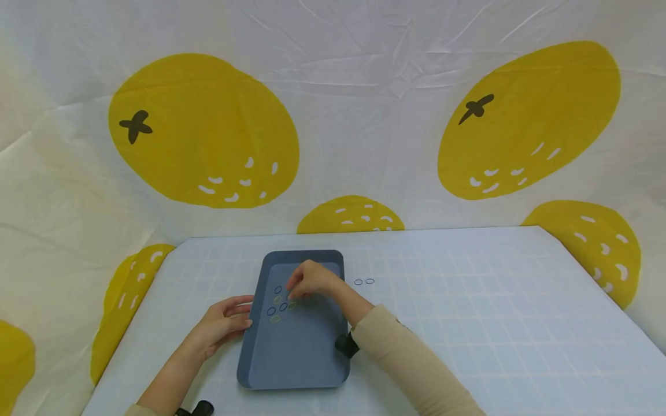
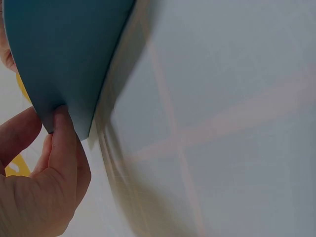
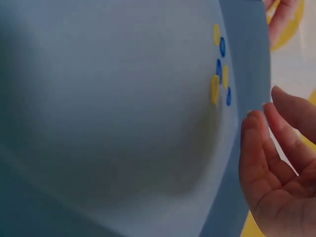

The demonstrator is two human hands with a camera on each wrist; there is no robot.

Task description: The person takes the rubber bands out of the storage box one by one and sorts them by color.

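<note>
Pointing lengthwise near to far; blue-grey tray (image 1: pixel 296 364)

Behind the bare right hand (image 1: pixel 311 280) runs a beige sleeve (image 1: pixel 421 370) — a rounded black device (image 1: pixel 346 345) beside its cuff. Well left of that hand show a second sleeve (image 1: pixel 139 411), also beige — and a black cylinder (image 1: pixel 203 408).

Soft light is falling over the tray (image 1: pixel 296 359) in the head view, the creased sheet (image 1: pixel 364 115) behind it glinting faintly. The 2 wrist views are looking dimmer and hazier, blurred shadows lying across and beside the tray.
</note>
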